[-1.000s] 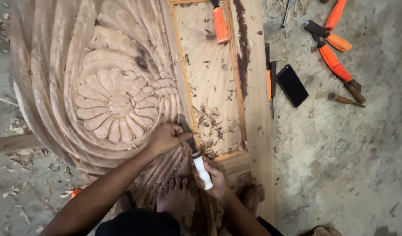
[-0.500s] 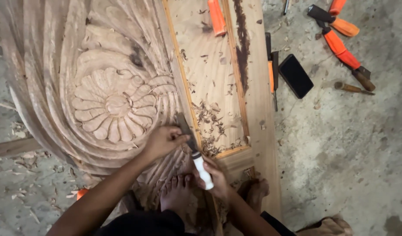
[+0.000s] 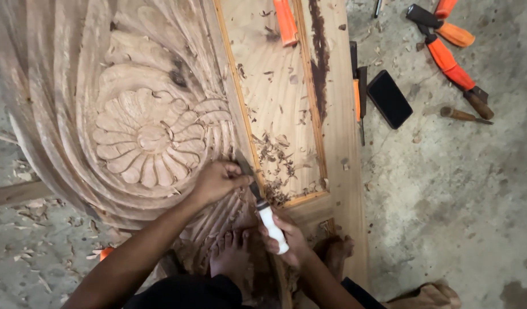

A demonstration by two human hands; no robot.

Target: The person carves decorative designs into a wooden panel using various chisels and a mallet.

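Your right hand [image 3: 286,243] grips the white handle of a chisel [image 3: 262,203] while your left hand [image 3: 217,180] closes its fingers around the blade to steady its edge against the carved wooden panel [image 3: 137,126] beside the flower relief [image 3: 149,140].

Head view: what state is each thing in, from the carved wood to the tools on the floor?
Carved wooden flower panel: partly carved, lying flat.
White-handled chisel: held, blade on the wood.
Left hand: pinching the blade.
Right hand: gripping the handle.
Black phone: screen dark.
Orange-handled tools: lying unused.
Wood shavings: scattered.
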